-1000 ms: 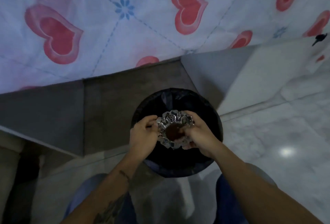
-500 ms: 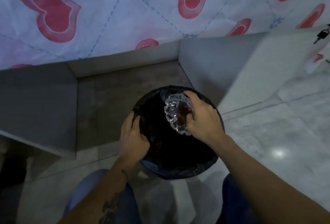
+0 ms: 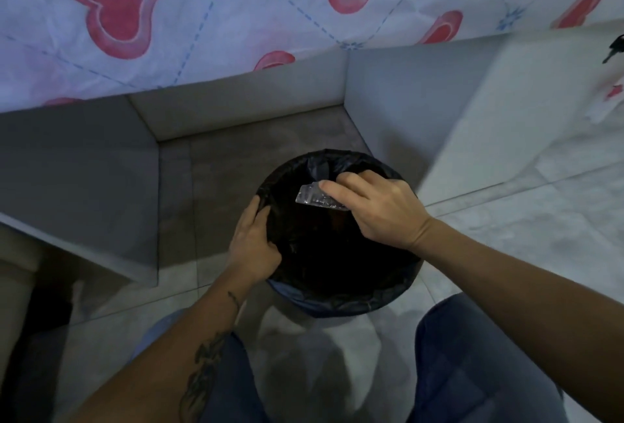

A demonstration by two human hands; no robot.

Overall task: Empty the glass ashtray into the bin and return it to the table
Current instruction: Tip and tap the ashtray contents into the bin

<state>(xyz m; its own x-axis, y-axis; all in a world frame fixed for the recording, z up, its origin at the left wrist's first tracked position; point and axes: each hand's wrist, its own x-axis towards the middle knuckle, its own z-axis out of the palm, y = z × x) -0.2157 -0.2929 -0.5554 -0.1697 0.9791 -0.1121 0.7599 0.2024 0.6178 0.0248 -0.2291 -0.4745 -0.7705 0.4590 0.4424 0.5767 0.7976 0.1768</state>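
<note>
Over the bin (image 3: 341, 291), toward its 1 o'clock rim, my right hand (image 3: 378, 210) is clamped on the tipped glass ashtray (image 3: 312, 198); my left hand (image 3: 253, 247) grips the 9 o'clock rim's black liner (image 3: 324, 166).

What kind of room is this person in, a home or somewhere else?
Most likely a home, though that's a guess. A white cloth printed with red hearts hangs over furniture, the pale marble-look tiled floor is domestic, and a small round bin lined with a black plastic bag stands on it.
</note>
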